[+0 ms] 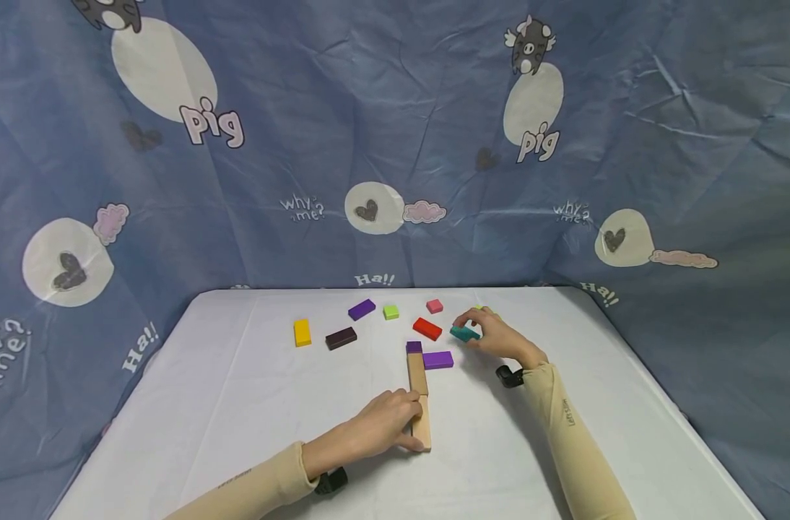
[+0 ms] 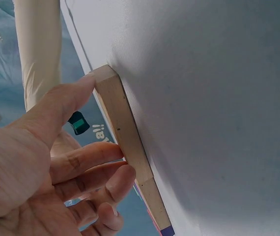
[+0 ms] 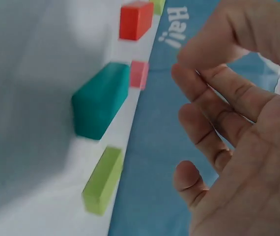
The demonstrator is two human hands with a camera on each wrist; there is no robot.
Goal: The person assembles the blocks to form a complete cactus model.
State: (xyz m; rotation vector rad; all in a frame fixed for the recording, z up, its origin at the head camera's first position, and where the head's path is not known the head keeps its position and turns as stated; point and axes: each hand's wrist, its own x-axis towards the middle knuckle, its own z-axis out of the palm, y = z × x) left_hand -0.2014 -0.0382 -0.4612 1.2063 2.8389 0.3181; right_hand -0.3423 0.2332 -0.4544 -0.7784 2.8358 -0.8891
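Note:
My left hand [image 1: 383, 422] holds a plain wooden block [image 1: 421, 424] flat on the table. Its thumb presses the near end and its curled fingers touch the side, as the left wrist view shows. Beyond that block, end to end, lie a second wooden block [image 1: 417, 373] and a small dark purple block [image 1: 414, 347]. A purple block [image 1: 438, 360] lies against the row's right side. My right hand [image 1: 497, 338] hovers by a teal block [image 1: 463, 334], thumb and fingers bent. In the right wrist view a gap separates the fingers from the teal block [image 3: 100, 101].
A red block [image 1: 427, 329] and a small pink block [image 1: 435, 306] lie left of my right hand. Farther left are lime [image 1: 391, 312], purple [image 1: 362, 310], dark brown [image 1: 341, 338] and yellow [image 1: 302, 333] blocks. Another lime block [image 3: 103, 181] lies beyond the teal one. A patterned blue cloth [image 1: 395, 144] hangs behind the table.

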